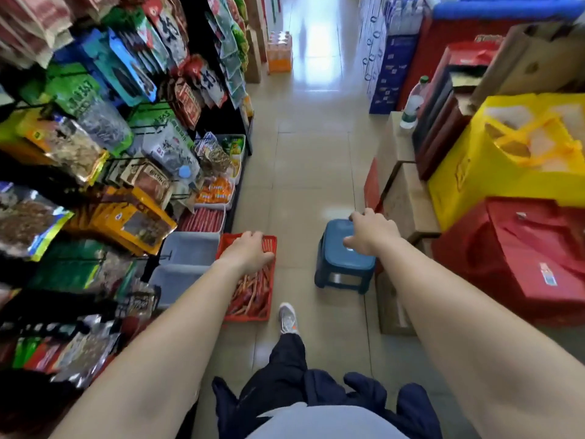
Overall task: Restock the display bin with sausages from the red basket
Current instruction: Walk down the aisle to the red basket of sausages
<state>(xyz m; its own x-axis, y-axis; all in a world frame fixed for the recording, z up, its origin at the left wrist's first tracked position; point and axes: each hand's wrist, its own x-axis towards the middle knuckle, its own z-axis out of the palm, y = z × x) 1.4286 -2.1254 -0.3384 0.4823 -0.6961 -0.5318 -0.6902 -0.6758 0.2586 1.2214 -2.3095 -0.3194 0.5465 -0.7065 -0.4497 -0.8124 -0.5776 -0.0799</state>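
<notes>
A red basket (250, 316) sits on the floor against the bottom shelf, with several thin red-orange sausages (253, 289) in it. My left hand (247, 251) is palm down over the basket's far half, fingers bent downward; what they touch is hidden. Left of the basket are two grey display bins (190, 248), both looking bare inside. Beyond them a bin of red sausages (204, 220) is filled. My right hand (370, 236) grips the top of a blue stool (345, 267), fingers over its far edge.
Hanging snack bags (104, 128) crowd the rack on the left. Red and yellow gift bags (506, 172) and cartons (399, 198) line the right. A tiled aisle (310, 160) runs ahead between them. My foot in a grey shoe (287, 318) stands just behind the basket.
</notes>
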